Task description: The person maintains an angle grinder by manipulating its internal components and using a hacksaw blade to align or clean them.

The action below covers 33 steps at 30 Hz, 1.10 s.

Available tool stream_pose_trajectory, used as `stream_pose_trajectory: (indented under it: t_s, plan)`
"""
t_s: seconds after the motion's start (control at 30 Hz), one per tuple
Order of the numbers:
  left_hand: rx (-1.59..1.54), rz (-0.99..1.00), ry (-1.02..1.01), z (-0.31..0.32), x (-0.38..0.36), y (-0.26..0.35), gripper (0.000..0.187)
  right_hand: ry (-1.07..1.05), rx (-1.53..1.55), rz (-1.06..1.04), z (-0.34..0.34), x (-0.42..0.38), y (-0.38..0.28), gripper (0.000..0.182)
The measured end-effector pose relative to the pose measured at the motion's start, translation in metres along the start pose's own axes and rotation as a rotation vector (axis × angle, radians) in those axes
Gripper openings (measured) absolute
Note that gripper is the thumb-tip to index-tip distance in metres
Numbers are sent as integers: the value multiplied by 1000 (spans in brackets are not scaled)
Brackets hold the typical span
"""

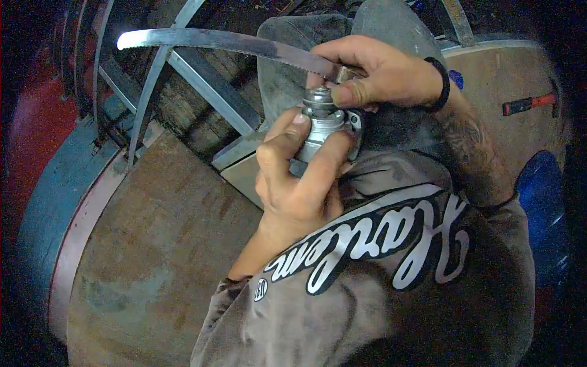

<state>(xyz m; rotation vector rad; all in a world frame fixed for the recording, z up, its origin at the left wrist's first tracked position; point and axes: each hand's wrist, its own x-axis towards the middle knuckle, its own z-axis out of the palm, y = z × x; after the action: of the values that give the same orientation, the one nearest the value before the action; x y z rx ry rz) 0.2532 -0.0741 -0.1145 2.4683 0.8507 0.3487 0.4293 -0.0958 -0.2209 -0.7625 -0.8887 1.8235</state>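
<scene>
A silver metal part (323, 129) with a round, stepped top is held between the thumb and fingers of my left hand (298, 180). Above it, my right hand (391, 73), with a black band at the wrist, pinches the near end of a long curved toothed blade (229, 43). The blade reaches out to the left, its teeth facing down. A small brass-coloured piece (344, 74) shows at the blade's end, close to the right thumb. Whether the blade's end touches the silver part is hidden by my fingers.
Crossed metal bars (214, 88) stand beyond my hands at the upper left. A brown round surface (153, 257) with a pale rim lies at the lower left. At the right, a red and black tool (529, 104) rests on a wooden surface (495, 67), near a blue object (543, 208).
</scene>
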Motion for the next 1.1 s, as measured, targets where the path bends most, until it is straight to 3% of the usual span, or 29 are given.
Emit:
stream_pose_trajectory:
  t_s: [0.13, 0.4, 0.83, 0.93, 1.1]
  plan:
    - [49, 45, -101, -3, -1, -4, 41, 35, -26, 39, 1, -3, -1, 68]
    - [16, 24, -10, 2, 3, -2, 41, 5, 152, 38, -1, -5, 2, 60]
    - [-9, 26, -2, 2, 7, -2, 40, 115, 39, -2, 3, -4, -3, 54]
    - [-15, 12, -12, -1, 6, -4, 40, 40, 118, 60, 0, -2, 1, 56]
    - [21, 18, -31, -2, 7, -2, 38, -24, 157, -14, -5, 0, 0, 59]
